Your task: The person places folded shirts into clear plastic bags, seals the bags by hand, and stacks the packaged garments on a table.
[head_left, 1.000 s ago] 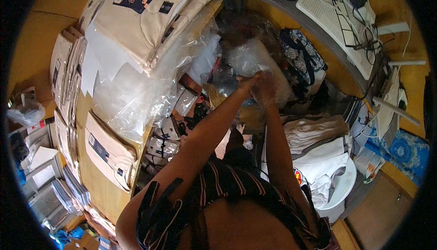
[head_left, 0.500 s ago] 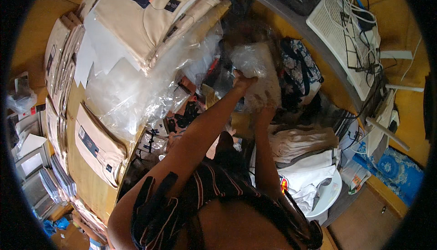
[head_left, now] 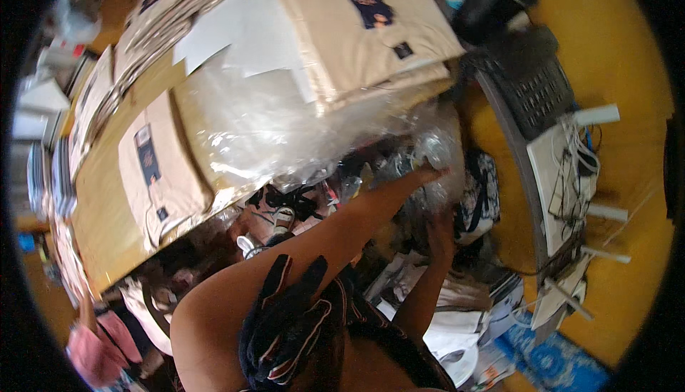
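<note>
Some crumpled clear plastic (head_left: pixel 444 146), apparently packaging film or a bag, is between my two hands. My left hand (head_left: pixel 432 173) is closed on its near left part, with the arm reaching across from the lower left. Just below, my right hand (head_left: pixel 441 226) holds the lower edge of the plastic; its fingers are blurred and partly covered. Whether anything lies inside the plastic I cannot make out. More loose clear plastic sheeting (head_left: pixel 278 131) spreads over the table edge to the left, beneath a stack of folded beige garments (head_left: pixel 314 32) with dark tags.
A tagged beige garment (head_left: pixel 153 167) lies on the wooden table (head_left: pixel 100 231). A dark floral bag (head_left: pixel 485 189) sits right of my hands. Beyond stand a black telephone (head_left: pixel 539 89), a white device with tangled cables (head_left: pixel 560 171) and a black cup (head_left: pixel 492 3). Someone in pink (head_left: pixel 103 349) is lower left.
The view has swung so the table and garment stacks appear further right and lower. My hands, still on the plastic, have shifted right and down in the picture.
</note>
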